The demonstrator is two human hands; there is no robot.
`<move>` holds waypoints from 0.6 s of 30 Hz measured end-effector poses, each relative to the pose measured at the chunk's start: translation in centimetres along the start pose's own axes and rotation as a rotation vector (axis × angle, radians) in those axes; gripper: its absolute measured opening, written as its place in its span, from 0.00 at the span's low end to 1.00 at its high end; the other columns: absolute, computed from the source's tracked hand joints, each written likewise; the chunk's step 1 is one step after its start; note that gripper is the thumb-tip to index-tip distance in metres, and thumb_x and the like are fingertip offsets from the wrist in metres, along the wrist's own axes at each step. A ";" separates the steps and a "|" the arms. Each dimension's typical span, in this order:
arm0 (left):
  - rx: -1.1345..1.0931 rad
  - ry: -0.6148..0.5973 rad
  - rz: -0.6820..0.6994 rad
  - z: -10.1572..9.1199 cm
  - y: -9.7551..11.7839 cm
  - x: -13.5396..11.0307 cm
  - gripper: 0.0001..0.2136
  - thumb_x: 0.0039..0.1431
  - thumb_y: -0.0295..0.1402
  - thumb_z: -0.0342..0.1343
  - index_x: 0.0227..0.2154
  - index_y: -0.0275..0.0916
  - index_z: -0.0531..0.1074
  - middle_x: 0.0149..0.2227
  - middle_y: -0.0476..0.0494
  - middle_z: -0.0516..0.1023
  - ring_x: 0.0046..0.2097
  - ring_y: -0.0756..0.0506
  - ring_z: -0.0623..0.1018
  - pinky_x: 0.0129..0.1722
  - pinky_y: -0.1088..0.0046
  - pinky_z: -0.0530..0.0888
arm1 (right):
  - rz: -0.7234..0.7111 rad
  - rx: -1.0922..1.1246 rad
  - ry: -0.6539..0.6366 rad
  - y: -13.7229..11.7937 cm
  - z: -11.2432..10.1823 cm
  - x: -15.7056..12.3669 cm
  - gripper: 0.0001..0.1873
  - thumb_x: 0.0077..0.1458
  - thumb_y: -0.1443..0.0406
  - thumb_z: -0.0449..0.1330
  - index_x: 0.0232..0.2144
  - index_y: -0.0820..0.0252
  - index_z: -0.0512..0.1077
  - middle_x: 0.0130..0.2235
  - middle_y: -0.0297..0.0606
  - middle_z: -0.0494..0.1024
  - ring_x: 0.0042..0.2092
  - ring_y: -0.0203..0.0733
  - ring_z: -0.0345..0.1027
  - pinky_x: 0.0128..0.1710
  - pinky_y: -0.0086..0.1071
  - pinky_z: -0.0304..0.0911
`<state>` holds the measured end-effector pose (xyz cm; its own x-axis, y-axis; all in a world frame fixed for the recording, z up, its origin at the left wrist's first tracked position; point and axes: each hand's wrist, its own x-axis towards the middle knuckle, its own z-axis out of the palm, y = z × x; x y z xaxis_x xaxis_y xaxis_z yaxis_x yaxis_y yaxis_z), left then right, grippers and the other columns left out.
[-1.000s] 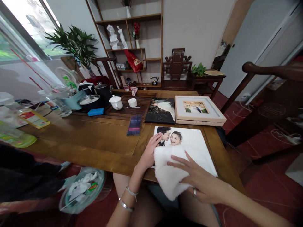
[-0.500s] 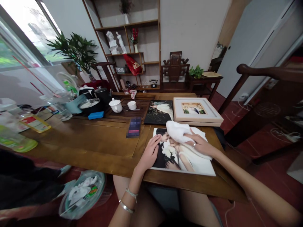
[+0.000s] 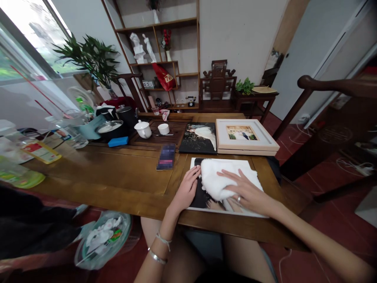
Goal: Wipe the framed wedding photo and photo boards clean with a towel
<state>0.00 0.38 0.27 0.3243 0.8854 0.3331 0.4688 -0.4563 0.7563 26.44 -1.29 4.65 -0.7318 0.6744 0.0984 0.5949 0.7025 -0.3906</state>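
A large wedding photo print (image 3: 200, 196) lies flat at the near right of the wooden table (image 3: 118, 173). My right hand (image 3: 247, 192) rests palm down, fingers spread, on a white towel (image 3: 218, 179) that covers the middle of the print. My left hand (image 3: 187, 188) lies flat with fingers stretched on the print's left edge, beside the towel.
Behind the print lie a dark photo panel (image 3: 200, 137) and a white framed picture (image 3: 244, 135). A phone (image 3: 166, 156) lies left of them. A tea tray with pot (image 3: 143, 129), cup and kettles sits farther back. A bin (image 3: 101, 237) stands below the table edge. A wooden chair (image 3: 332, 118) is at right.
My right hand drew the towel from the near edge up to the top of the print, then back to its middle. My left hand stayed on the left edge.
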 end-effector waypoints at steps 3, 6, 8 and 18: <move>0.011 -0.009 0.005 0.0 0.0 0.0 0.20 0.66 0.29 0.40 0.58 0.42 0.63 0.63 0.41 0.62 0.65 0.45 0.58 0.65 0.55 0.54 | 0.013 0.000 0.038 2.9 -0.9 0.7 0.19 0.60 0.68 0.48 0.52 0.50 0.67 0.66 0.42 0.53 0.67 0.48 0.36 0.62 0.62 0.31; 0.001 -0.006 0.023 0.0 0.0 0.0 0.20 0.66 0.29 0.40 0.58 0.43 0.63 0.63 0.41 0.62 0.65 0.45 0.58 0.65 0.54 0.54 | 0.008 0.021 0.068 4.2 -1.3 1.2 0.18 0.63 0.64 0.47 0.53 0.51 0.66 0.65 0.43 0.55 0.67 0.48 0.37 0.62 0.60 0.30; -0.007 -0.002 0.024 0.0 0.0 0.0 0.20 0.66 0.29 0.40 0.58 0.43 0.63 0.62 0.42 0.63 0.65 0.45 0.59 0.65 0.55 0.55 | 0.001 0.039 0.074 3.6 -1.2 1.1 0.18 0.63 0.64 0.48 0.52 0.51 0.67 0.65 0.43 0.54 0.67 0.49 0.36 0.63 0.59 0.29; -0.018 -0.034 0.007 -0.1 0.2 0.1 0.21 0.65 0.29 0.43 0.59 0.43 0.62 0.63 0.42 0.61 0.65 0.43 0.57 0.65 0.54 0.54 | -0.150 0.082 -0.119 -2.9 0.0 -2.2 0.22 0.54 0.73 0.51 0.50 0.51 0.70 0.66 0.37 0.52 0.67 0.49 0.36 0.62 0.60 0.23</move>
<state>0.03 0.36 0.51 0.3552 0.8784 0.3197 0.4516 -0.4607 0.7641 26.27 -4.80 5.55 -0.8471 0.5286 0.0540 0.4509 0.7689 -0.4532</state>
